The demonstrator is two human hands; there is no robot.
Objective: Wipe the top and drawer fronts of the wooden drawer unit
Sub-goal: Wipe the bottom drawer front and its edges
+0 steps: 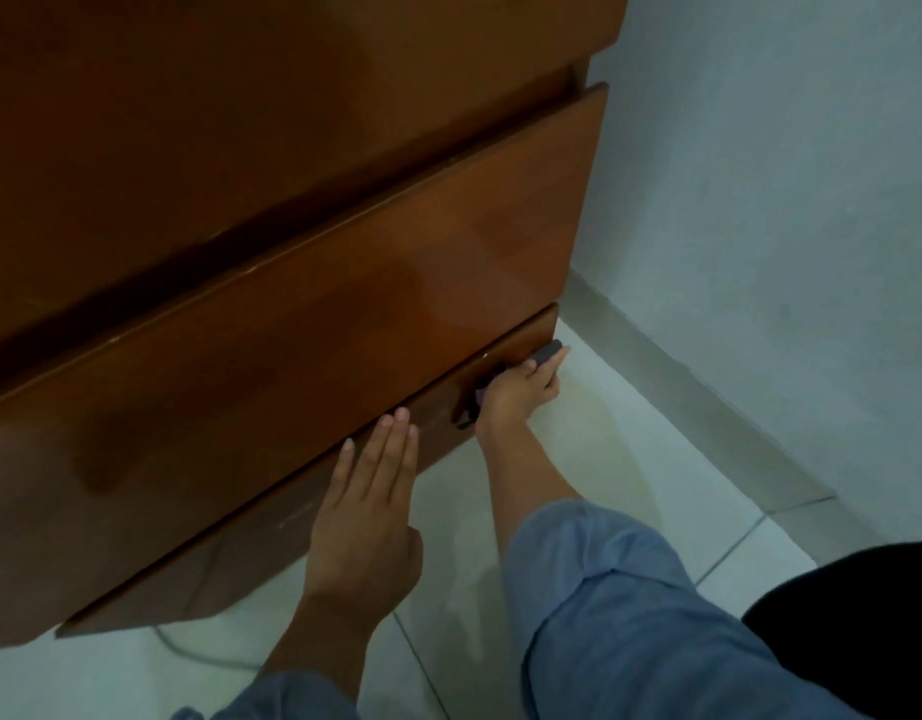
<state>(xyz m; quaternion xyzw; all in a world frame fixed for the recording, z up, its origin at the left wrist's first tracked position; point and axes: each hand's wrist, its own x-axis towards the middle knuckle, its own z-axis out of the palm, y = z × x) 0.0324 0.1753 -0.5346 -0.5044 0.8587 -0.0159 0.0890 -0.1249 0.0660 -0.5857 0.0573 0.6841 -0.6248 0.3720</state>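
Observation:
The wooden drawer unit fills the upper left, its glossy brown drawer fronts stacked and seen from above. My right hand reaches down to the lowest drawer front near its right end and grips a dark cloth pressed against the wood. A dark bit of the cloth sticks out past my fingers. My left hand is flat with straight fingers, its fingertips touching the lower edge of the middle drawer front. It holds nothing.
A pale tiled floor runs to a grey skirting board and a light wall on the right. A thin cable lies on the floor under the unit. My blue sleeves and dark clothing sit at the bottom right.

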